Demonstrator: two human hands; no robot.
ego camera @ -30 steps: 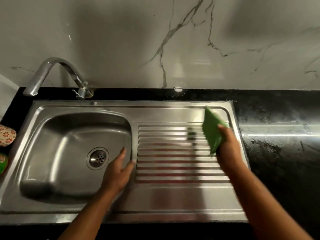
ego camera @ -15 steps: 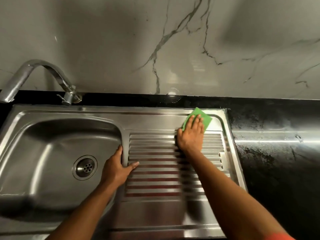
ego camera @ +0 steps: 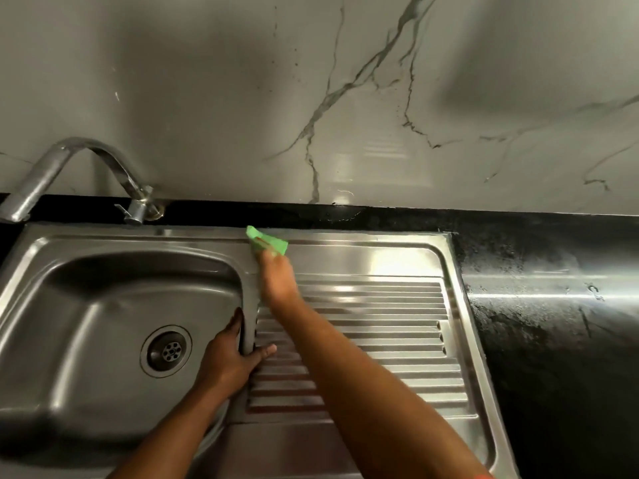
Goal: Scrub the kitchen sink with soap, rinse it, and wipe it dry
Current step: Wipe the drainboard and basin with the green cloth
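Observation:
A stainless steel sink [ego camera: 446, 257] fills the view, with a basin [ego camera: 103, 299] and drain [ego camera: 166, 350] on the left and a ribbed drainboard [ego camera: 380, 326] on the right. My right hand [ego camera: 278, 280], blurred by motion, presses a green scrub pad [ego camera: 268, 242] flat against the sink's back rim, just past the basin's far right corner. My left hand [ego camera: 228, 361] rests on the ridge between basin and drainboard, fingers straight along the basin side and thumb spread onto the ribs.
A curved chrome tap [ego camera: 86, 152] stands at the back left, its spout pointing off to the left. Black stone countertop [ego camera: 553, 340] runs behind and to the right of the sink. A marble wall [ego camera: 311, 98] rises behind.
My right hand laid the green pad flat on the drainboard's far right corner, then swept it left along the back rim to the basin corner. My left hand stayed on the ridge.

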